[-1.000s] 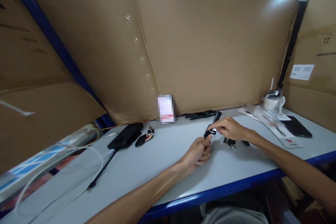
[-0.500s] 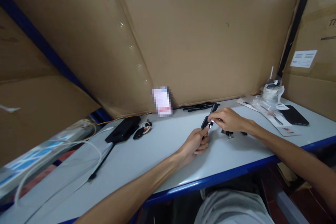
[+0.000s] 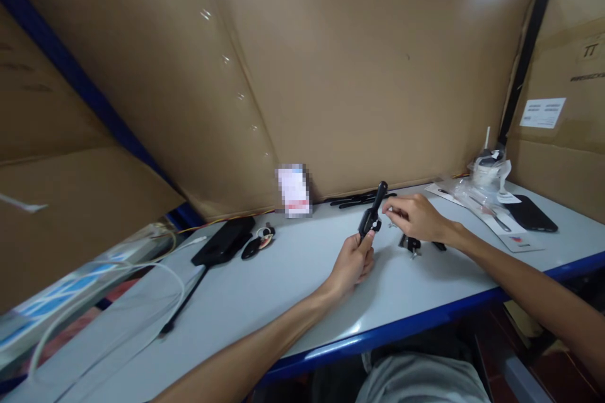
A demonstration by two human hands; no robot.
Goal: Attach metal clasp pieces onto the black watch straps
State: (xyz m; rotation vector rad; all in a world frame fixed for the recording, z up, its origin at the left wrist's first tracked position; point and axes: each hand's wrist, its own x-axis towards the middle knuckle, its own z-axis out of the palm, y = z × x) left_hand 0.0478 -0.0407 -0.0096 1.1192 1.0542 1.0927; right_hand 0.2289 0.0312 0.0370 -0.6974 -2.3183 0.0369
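Note:
My left hand (image 3: 354,260) is closed around the lower end of a black long-handled tool (image 3: 379,198), which stands tilted above the table with its rounded end up. A ring-like bracket with a bright spot juts from the tool's side just above my thumb. To the right of it, my right hand (image 3: 416,217) is apart from the tool, thumb and fingers pinched together. A tiny silvery bit shows under those fingertips, too small to name. Below my right hand lie small black parts (image 3: 413,244) with a silvery metal piece, partly hidden by the wrist.
Black slim strips (image 3: 352,199) lie along the cardboard wall (image 3: 340,75). A blurred-out upright card or screen (image 3: 293,192) leans there. Left are a black box with a cable (image 3: 222,242) and keys (image 3: 253,245). Right are a black phone (image 3: 532,213), plastic packaging (image 3: 472,195) and a wrapped cup (image 3: 486,173).
My right hand has drawn away from the tool to the right, so its bracket and handle show more fully. My left hand keeps its grip. The view has tipped slightly upward.

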